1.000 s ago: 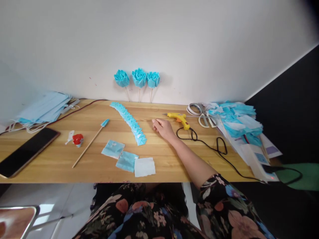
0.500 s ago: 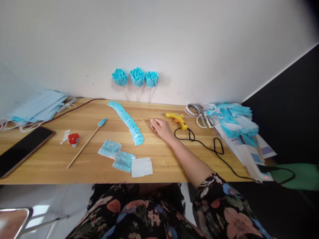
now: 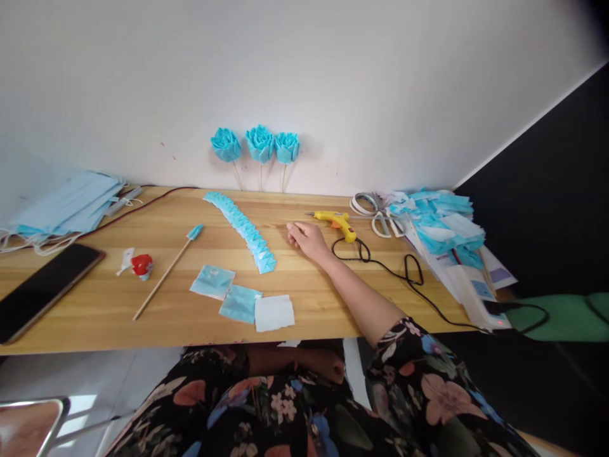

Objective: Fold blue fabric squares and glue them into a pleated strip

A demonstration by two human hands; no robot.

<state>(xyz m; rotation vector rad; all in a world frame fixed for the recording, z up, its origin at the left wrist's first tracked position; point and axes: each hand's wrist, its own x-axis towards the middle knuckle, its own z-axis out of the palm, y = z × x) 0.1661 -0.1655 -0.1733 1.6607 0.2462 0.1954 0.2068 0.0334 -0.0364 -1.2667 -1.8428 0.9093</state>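
My right hand (image 3: 307,240) rests on the table, its fingers curled in, with nothing seen in it. A yellow glue gun (image 3: 335,222) lies just to its right. Left of the hand runs a pleated blue strip (image 3: 243,231). Below the table's front edge, in shadow over my lap, my left hand (image 3: 330,366) looks curled into a loose fist; nothing shows in it. On the table nearer me are two blue fabric squares (image 3: 212,281) and a white one (image 3: 275,313). A wooden stick (image 3: 164,279) with a blue folded tip lies farther left.
Three blue fabric flowers (image 3: 259,145) on sticks lean against the wall. Face masks (image 3: 71,200), a phone (image 3: 47,285) and a red wrapped item (image 3: 141,265) are at left. Tape (image 3: 364,203), scissors (image 3: 387,225), blue scraps (image 3: 442,222), a power strip (image 3: 476,295) and a black cord (image 3: 399,277) are at right.
My left forearm and hand now show below the table edge, over my lap, where they were mostly hidden before. The view has shifted slightly; my right hand stays in place on the table.
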